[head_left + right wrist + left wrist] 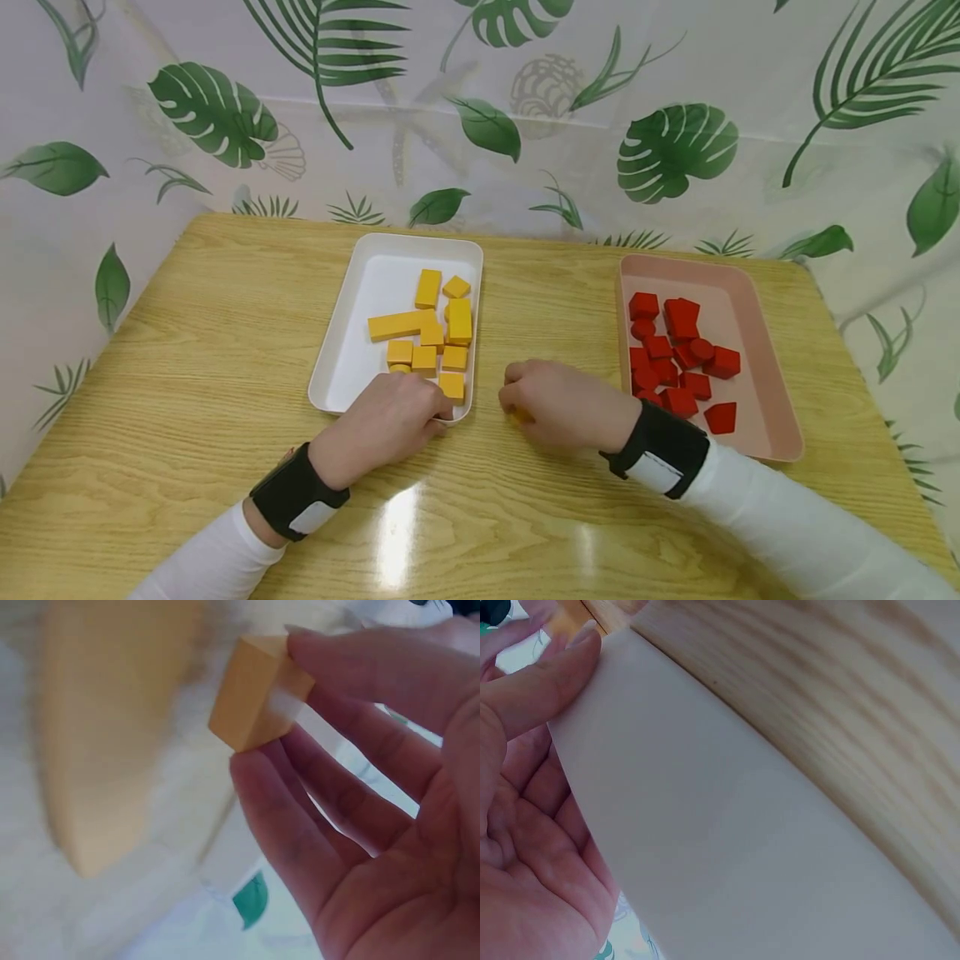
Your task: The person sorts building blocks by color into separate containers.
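My left hand (386, 421) is at the near edge of a white tray (337, 350). In the left wrist view the thumb (551, 686) lies on the outer side of the tray's wall (705, 802), with the fingers behind it, so the hand grips the rim. Just right of that tray, my right hand (566, 404) pinches a small yellow block (262, 694) between thumb and fingertips. Most of this block is hidden in the head view. Several yellow blocks (400, 326) lie inside the white tray, mostly toward its right side.
A pink tray (772, 417) with several red blocks (681, 317) stands at the right, near the right forearm. Both trays rest on a wooden table (187, 358). A leaf-patterned cloth (555, 167) rises behind. A large blurred yellow shape (112, 735) shows in the right wrist view.
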Demonstrator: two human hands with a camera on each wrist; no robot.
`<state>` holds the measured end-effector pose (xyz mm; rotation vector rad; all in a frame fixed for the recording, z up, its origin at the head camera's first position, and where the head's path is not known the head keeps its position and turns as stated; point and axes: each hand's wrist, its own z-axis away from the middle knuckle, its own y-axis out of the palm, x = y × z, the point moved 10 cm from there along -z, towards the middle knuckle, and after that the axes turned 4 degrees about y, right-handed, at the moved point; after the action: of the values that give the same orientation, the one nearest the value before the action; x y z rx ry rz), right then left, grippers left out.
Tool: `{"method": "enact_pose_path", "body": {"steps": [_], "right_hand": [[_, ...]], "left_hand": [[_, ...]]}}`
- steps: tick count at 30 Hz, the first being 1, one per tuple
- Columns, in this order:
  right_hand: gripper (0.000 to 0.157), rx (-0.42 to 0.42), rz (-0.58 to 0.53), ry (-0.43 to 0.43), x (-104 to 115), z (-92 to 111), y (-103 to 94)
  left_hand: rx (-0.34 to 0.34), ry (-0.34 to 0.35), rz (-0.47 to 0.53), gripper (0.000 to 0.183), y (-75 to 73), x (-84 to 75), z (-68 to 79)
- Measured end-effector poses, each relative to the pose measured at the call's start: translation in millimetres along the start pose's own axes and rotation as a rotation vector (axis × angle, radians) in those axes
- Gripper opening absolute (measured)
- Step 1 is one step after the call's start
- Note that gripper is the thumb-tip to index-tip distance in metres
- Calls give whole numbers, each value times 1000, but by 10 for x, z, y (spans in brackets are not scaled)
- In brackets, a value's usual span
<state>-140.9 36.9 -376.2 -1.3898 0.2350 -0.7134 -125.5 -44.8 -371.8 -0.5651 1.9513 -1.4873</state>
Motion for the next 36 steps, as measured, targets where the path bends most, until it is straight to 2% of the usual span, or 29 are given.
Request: {"method": "enact_pose_path", "body": {"steps": [7,11,14,22,29,36], "right_hand": [[14,-204,-22,-44,130,-253,-403],[12,-282,14,-87,188,-444,-478],[12,-272,50,-102,204,-574,-422],[10,-180,47,-44,126,-782,-230],[12,-154,25,-26,90,-796,-163],[18,-191,-34,-59,97,-653,-319]], "left_hand": [[-8,0,7,34,-2,5,9],[-1,-9,7,34,-7,16,19],[8,-14,4,34,0,18,20],[11,-7,-23,34,12,17,12],[20,-15,-27,33,13,24,0],[17,-10,-20,33,13,25,17]]}}
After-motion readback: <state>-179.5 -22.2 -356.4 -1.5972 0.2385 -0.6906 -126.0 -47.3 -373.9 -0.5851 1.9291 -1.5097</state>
